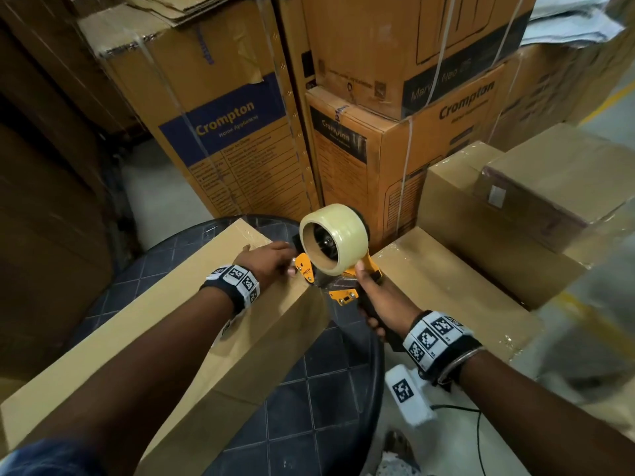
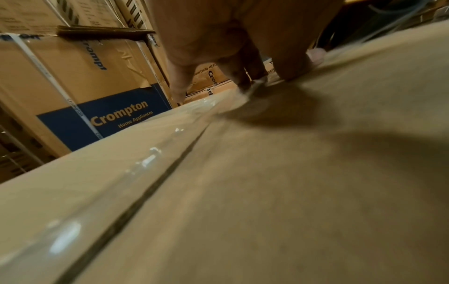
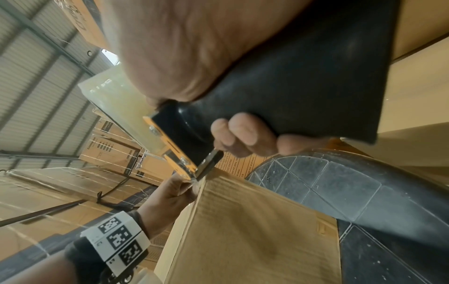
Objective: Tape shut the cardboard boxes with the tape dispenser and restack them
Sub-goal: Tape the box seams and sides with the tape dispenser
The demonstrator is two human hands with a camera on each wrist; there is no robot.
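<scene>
A long cardboard box point(image 1: 192, 324) lies across a dark round table point(image 1: 330, 393). Clear tape point(image 2: 145, 163) runs along its top seam. My left hand point(image 1: 275, 257) rests on the box top at the far right end, fingertips point(image 2: 243, 80) pressing down on the cardboard beside the dispenser's front. My right hand point(image 1: 372, 304) grips the black handle point(image 3: 303, 86) of the orange tape dispenser point(image 1: 338, 290), which carries a roll of clear tape point(image 1: 335, 238). The dispenser's front end point(image 3: 194, 169) sits at the box's right top edge, close to the left hand point(image 3: 170, 194).
Tall printed appliance boxes point(image 1: 226, 132) are stacked close behind the table. Several plain taped boxes point(image 1: 481, 269) stand at the right, one point(image 1: 556, 187) higher up. More cardboard fills the left side. A white tagged device point(image 1: 409, 393) and a black cable lie on the floor by my right forearm.
</scene>
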